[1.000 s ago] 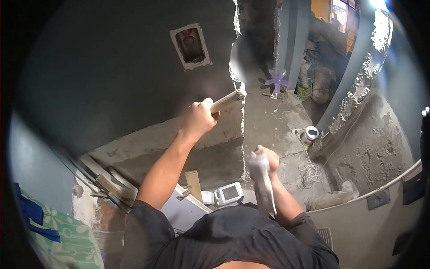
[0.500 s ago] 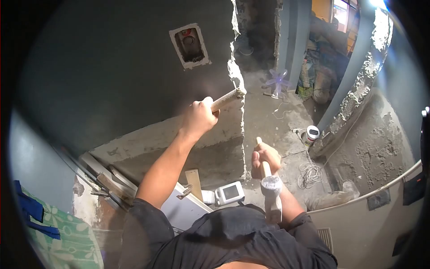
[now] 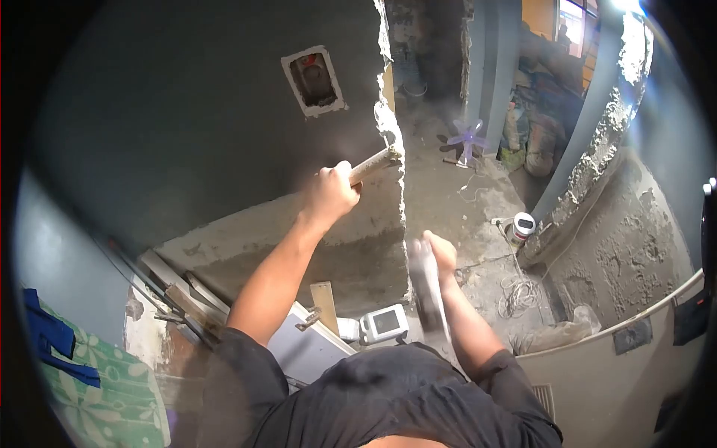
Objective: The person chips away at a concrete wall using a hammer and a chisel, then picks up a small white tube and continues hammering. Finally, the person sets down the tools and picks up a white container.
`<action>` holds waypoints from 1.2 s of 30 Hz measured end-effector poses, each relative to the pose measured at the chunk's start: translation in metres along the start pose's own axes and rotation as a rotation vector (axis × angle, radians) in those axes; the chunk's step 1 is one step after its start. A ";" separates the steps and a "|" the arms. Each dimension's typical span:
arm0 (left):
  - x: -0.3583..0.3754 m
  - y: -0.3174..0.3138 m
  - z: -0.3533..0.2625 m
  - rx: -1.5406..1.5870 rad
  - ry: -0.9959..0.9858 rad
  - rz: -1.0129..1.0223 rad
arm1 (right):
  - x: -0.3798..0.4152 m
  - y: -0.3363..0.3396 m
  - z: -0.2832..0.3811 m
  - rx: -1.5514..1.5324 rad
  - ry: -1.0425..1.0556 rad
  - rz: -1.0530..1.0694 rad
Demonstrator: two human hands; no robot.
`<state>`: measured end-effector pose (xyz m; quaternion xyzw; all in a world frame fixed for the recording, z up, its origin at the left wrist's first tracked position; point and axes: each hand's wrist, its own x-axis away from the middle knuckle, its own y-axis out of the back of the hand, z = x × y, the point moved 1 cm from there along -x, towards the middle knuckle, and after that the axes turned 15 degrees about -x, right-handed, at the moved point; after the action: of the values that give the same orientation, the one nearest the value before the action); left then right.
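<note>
My left hand (image 3: 331, 196) is wrapped around a thick, dust-coated rod (image 3: 375, 164). The rod slants up to the right, its far end right at the ragged edge (image 3: 390, 123) of the dark wall (image 3: 202, 112). Lower and to the right, my right hand (image 3: 442, 254) is closed on a hammer (image 3: 427, 287), whose head is smeared by motion. That hammer is below the rod, in front of my chest and close to the lower part of the wall edge.
A cut-out socket box (image 3: 314, 80) sits in the wall. On the rough floor lie a coiled white cable (image 3: 517, 296) and a purple flower-shaped object (image 3: 467, 140), with a small white container (image 3: 521, 228) nearby. A white floodlight-like device (image 3: 386, 323) and a wooden board (image 3: 323, 305) stand below.
My right hand has shifted slightly up and the hammer has swung, its head now blurred and further left. My left hand still holds the rod at the wall edge.
</note>
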<state>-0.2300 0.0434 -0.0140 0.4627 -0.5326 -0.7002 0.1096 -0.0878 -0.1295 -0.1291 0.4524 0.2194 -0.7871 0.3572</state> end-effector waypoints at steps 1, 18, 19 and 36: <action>0.002 0.002 -0.001 0.024 -0.004 0.002 | 0.016 0.000 -0.037 -0.285 -0.585 0.110; -0.001 0.002 -0.001 0.030 0.032 0.019 | 0.011 0.007 -0.031 -0.070 -0.405 0.082; -0.007 0.006 0.000 0.028 0.034 0.003 | 0.008 0.008 -0.022 -0.101 -0.408 0.103; 0.002 0.004 -0.004 0.006 0.032 0.083 | 0.001 0.005 0.023 -0.218 -0.171 0.105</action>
<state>-0.2291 0.0377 -0.0116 0.4517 -0.5514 -0.6861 0.1456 -0.0973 -0.1488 -0.1185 0.3532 0.2482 -0.7746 0.4622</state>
